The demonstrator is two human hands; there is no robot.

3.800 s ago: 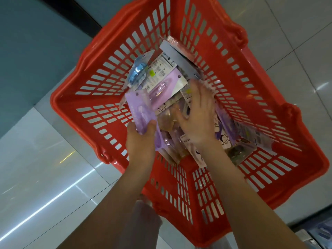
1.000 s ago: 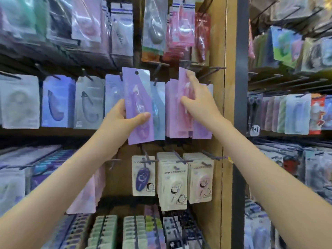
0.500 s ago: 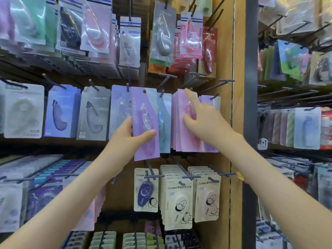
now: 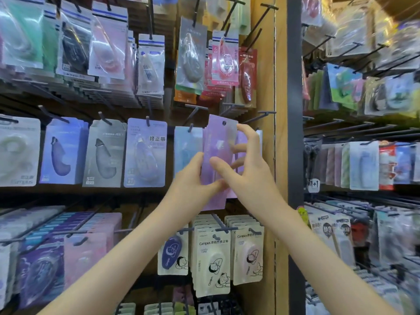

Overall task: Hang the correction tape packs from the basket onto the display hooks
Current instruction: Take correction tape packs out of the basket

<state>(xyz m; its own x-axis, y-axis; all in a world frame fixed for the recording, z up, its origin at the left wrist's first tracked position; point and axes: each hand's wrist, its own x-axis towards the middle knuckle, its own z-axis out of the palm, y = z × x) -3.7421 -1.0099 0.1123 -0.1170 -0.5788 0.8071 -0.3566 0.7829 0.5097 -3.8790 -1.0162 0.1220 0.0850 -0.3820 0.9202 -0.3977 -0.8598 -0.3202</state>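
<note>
A tall purple correction tape pack [image 4: 216,142] is held upright in front of the display wall, its hang hole at the top just below a row of dark display hooks [image 4: 259,115]. My left hand [image 4: 193,185] grips its lower left part, thumb across the front. My right hand [image 4: 247,173] pinches its right edge, thumb on the front and index finger curled near the top corner. Similar pink and purple packs [image 4: 242,138] hang right behind it, mostly hidden. The basket is out of view.
Rows of hanging correction tape packs fill the wall: blue and grey ones [image 4: 104,153] to the left, cream Campus packs [image 4: 212,258] below my hands. A wooden post [image 4: 280,133] and a dark upright [image 4: 294,110] bound the bay on the right, with more hooked goods beyond.
My left hand carried the purple pack to the right, in front of the pink packs. My right hand left those hanging packs and took hold of the pack's right edge.
</note>
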